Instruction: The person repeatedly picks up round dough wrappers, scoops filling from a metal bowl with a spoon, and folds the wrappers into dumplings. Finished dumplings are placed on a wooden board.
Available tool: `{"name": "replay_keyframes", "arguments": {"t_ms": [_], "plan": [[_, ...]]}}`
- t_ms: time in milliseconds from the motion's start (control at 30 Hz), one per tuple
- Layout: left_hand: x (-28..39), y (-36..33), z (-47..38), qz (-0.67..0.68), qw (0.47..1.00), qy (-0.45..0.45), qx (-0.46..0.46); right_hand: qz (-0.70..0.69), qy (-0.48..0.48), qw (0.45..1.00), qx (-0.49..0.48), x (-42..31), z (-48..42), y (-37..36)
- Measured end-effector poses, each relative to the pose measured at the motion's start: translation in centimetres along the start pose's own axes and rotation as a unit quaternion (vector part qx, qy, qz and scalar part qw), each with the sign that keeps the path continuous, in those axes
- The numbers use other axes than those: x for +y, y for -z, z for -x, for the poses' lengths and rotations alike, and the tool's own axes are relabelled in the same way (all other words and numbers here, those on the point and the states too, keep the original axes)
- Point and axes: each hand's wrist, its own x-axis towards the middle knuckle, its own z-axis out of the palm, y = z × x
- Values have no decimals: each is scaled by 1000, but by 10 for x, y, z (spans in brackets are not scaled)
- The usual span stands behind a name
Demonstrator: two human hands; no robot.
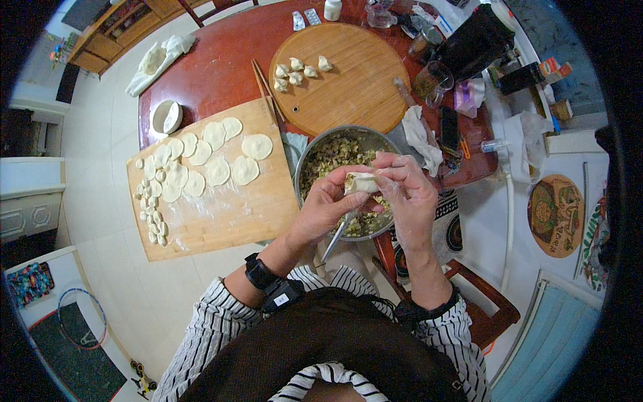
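A partly closed dumpling (360, 184) with filling showing at its left end is held between my two hands. My left hand (326, 201) grips it from the left, and my right hand (408, 193) pinches its right side. Below them is a metal bowl (303, 193) of chopped filling (334, 151), with a utensil's handle (335, 241) leaning over its near rim. Round dough wrappers (218, 171) and small dough pieces (157, 217) lie on a floured rectangular wooden board (241, 216) at the left. Several folded dumplings (296, 78) sit on a round wooden board (346, 95) beyond the bowl.
Wooden chopsticks (266, 88) lie between the boards. A small white bowl (167, 116) and a white cloth (176, 47) are on the red table (221, 60) at the left. Glass jars (433, 80), a phone (448, 126) and crumpled tissue (421, 135) crowd the right side.
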Motion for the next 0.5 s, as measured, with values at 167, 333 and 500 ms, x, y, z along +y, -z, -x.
{"name": "replay_keyframes", "arguments": {"t_ms": [167, 333, 500], "plan": [[6, -1, 0, 18, 1000, 7, 12, 154, 88, 984, 23, -10, -4, -6], [5, -2, -1, 94, 995, 27, 10, 104, 31, 991, 76, -13, 0, -7], [1, -4, -7, 124, 992, 24, -3, 7, -41, 997, 71, -12, 1, -8]]}}
